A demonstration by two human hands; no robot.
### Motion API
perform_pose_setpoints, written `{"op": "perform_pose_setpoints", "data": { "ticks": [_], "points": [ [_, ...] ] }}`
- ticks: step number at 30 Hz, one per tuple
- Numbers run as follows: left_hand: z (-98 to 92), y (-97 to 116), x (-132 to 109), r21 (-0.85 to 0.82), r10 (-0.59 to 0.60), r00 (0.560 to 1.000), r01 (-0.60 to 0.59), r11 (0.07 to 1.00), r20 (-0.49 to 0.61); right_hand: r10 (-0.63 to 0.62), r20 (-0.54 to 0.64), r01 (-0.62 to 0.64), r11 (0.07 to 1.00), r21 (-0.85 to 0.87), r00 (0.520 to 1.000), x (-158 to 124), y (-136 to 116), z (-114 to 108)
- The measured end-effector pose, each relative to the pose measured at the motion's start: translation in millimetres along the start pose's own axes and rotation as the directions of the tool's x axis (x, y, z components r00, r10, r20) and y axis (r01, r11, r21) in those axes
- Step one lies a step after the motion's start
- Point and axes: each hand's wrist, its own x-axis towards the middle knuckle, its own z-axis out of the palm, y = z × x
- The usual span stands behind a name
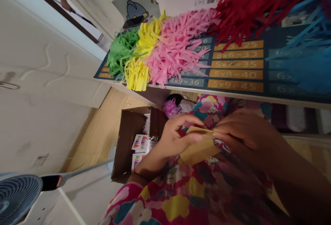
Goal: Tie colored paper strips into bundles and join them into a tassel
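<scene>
Over my lap, both hands are on a folded piece of yellow-tan paper [199, 150]. My left hand [176, 133] grips it from the left, thumb on the near face and fingers curled around the top edge. At the paper's upper right corner, my right hand [240, 130] pinches the edge between thumb and fingers. The right palm is turned away and partly hides its own fingertips. Patterned cloth with pink, yellow and blue shapes [178, 206] lies beneath the paper.
Fringed paper bunches in green [121, 51], yellow [137, 75], pink [178, 52], red [248, 14] and blue [310, 59] cover the times-table desk [235, 75]. An open cardboard box [124, 142] with printed cards and string stands left. A fan [18, 197] is lower left. Another person's hand [66, 6] shows upper left.
</scene>
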Motion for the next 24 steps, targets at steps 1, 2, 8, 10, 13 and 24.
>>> {"op": "perform_pose_setpoints", "data": {
  "ticks": [1, 2, 8, 10, 13, 24],
  "points": [
    [0.6, 0, 1, 0.015, -0.006, 0.999, 0.006, 1.000, 0.034, -0.002, 0.003, 0.002, 1.000, -0.009, 1.000, 0, 0, 1],
    [1.2, 1, 2, 0.032, -0.009, 0.999, 0.007, 0.999, 0.051, -0.002, 0.002, 0.002, 1.000, -0.025, 1.000, 1, 0, 2],
    [2.3, 3, 1, 0.088, -0.014, 0.995, 0.022, 0.996, -0.099, 0.067, -0.048, -0.073, 0.986, -0.150, 0.997, 3, 4, 7],
    [1.9, 3, 1, 0.085, -0.009, 0.993, 0.018, 0.996, -0.115, 0.071, -0.038, -0.076, 0.987, -0.142, 0.997, 5, 6, 6],
    [1.4, 4, 2, 0.075, -0.006, 0.993, 0.015, 0.997, -0.120, 0.051, -0.022, -0.053, 0.991, -0.123, 0.998, 7, 6, 3],
    [4.3, -4, 1, 0.102, 0.140, 0.984, -0.128, 0.986, -0.114, 0.071, 0.031, -0.068, 0.995, -0.076, 0.997, 2, 14, -7]
  ]
}}
